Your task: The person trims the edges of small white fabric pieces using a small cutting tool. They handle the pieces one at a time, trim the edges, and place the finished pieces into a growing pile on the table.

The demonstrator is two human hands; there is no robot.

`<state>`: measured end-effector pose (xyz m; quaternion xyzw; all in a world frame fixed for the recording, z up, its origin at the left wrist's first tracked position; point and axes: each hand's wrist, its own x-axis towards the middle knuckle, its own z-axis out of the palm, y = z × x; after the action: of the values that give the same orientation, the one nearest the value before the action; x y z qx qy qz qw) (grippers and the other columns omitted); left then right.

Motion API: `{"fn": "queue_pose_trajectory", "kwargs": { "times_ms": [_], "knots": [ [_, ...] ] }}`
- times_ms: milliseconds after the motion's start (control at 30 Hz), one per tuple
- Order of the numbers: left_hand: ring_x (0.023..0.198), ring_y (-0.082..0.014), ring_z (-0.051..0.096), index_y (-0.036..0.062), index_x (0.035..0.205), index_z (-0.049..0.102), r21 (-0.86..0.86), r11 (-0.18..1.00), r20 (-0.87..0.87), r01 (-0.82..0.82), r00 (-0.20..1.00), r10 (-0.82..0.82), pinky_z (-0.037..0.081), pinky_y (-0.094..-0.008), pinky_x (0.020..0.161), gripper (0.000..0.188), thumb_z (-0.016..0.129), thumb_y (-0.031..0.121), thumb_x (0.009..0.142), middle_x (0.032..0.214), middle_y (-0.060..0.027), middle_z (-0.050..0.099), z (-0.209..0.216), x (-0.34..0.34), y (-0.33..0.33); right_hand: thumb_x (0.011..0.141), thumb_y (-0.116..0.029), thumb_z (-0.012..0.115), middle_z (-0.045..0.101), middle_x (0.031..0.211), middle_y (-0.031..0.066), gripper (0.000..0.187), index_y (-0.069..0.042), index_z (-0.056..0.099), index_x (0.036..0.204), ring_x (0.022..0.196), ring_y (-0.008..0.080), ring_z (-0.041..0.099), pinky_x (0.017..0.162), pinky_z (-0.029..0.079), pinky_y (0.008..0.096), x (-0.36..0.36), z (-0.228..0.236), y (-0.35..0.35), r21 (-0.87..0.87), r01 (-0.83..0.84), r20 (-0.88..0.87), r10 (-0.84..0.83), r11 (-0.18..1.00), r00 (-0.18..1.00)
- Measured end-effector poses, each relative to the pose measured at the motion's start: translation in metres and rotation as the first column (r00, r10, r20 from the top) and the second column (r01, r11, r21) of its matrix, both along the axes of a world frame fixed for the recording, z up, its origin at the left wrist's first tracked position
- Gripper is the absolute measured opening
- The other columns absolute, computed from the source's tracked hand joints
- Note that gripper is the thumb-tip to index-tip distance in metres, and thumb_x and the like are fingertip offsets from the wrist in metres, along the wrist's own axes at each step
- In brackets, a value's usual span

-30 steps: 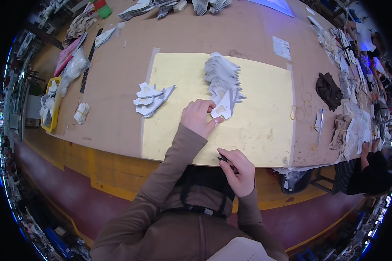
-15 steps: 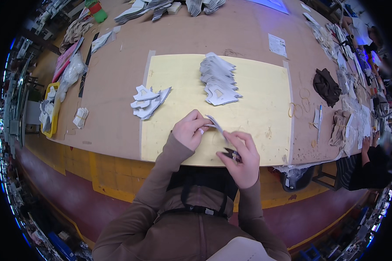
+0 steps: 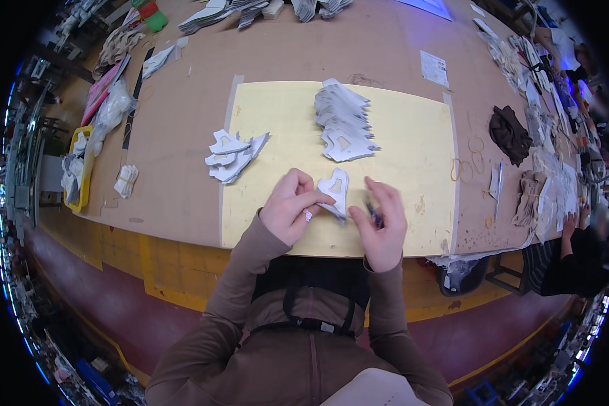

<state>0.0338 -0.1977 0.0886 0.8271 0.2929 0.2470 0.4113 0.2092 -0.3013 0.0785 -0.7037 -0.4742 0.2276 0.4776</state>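
Note:
In my left hand (image 3: 289,208) is a white cut fabric piece (image 3: 334,184) with a small window-shaped patch, pinched at its lower left between thumb and fingers. My right hand (image 3: 383,227), slightly blurred, is just right of this piece, with the thumb close to its lower edge. Small dark thread snips (image 3: 375,215) are tucked in the right palm, partly hidden by the fingers. Beyond my hands lies a fanned row of similar pieces (image 3: 343,122) on the yellow sheet. A smaller overlapping pile (image 3: 232,157) rests left of it, across the sheet's taped edge.
The yellow sheet (image 3: 413,169) is taped to the brown table (image 3: 176,122). At left stand a yellow basket (image 3: 81,183) and a banded white bundle (image 3: 126,181). Dark cloth (image 3: 509,135), rubber bands and gloves (image 3: 526,196) lie right. Another person's arm (image 3: 567,237) shows at far right.
The white piece has turned from edge-on to showing its flat face. My right hand has come up slightly, and the snips' points, bare before, are now mostly behind the fingers.

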Motion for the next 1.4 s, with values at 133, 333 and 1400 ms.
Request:
{"fn": "queue_pose_trajectory", "kwargs": {
  "times_ms": [133,333,1400],
  "knots": [
    [0.092,-0.0217,0.062,0.0001,0.104,0.062,-0.209,0.973,0.056,-0.098,0.992,0.112,0.047,-0.0287,0.081,0.016,0.056,0.002,0.089,0.098,-0.0125,0.061,0.008,-0.001,0.001,0.085,0.000,0.065,0.057,0.110,0.0115,0.039,0.000,0.061,0.123,0.085,0.0156,0.057,0.067,0.046,0.0243,0.005,0.024,-0.004,0.090,0.117,-0.001,-0.117,0.989,0.993],
    [0.087,-0.0198,0.065,-0.0021,0.101,0.062,-0.451,0.884,0.126,-0.128,0.971,0.205,0.050,-0.0295,0.081,0.013,0.061,0.005,0.090,0.094,-0.0124,0.067,0.015,0.002,-0.009,0.080,0.003,0.067,0.064,0.088,0.0111,0.037,0.000,0.065,0.117,0.069,0.0192,0.060,0.058,0.048,0.0283,-0.009,0.041,-0.022,0.251,-0.213,0.047,0.208,0.944,0.977],
    [0.072,-0.0106,0.057,0.0008,0.111,0.068,-0.423,0.904,0.318,-0.059,0.925,0.209,0.048,-0.0236,0.066,0.031,0.072,0.003,0.080,0.101,-0.0071,0.070,0.003,0.002,-0.032,0.080,0.004,0.069,0.064,0.084,0.0133,0.033,0.001,0.066,0.113,0.068,0.0233,0.063,0.059,0.048,0.0298,-0.024,0.022,-0.018,0.083,-0.144,-0.031,0.147,0.986,0.989]
  ]
}}
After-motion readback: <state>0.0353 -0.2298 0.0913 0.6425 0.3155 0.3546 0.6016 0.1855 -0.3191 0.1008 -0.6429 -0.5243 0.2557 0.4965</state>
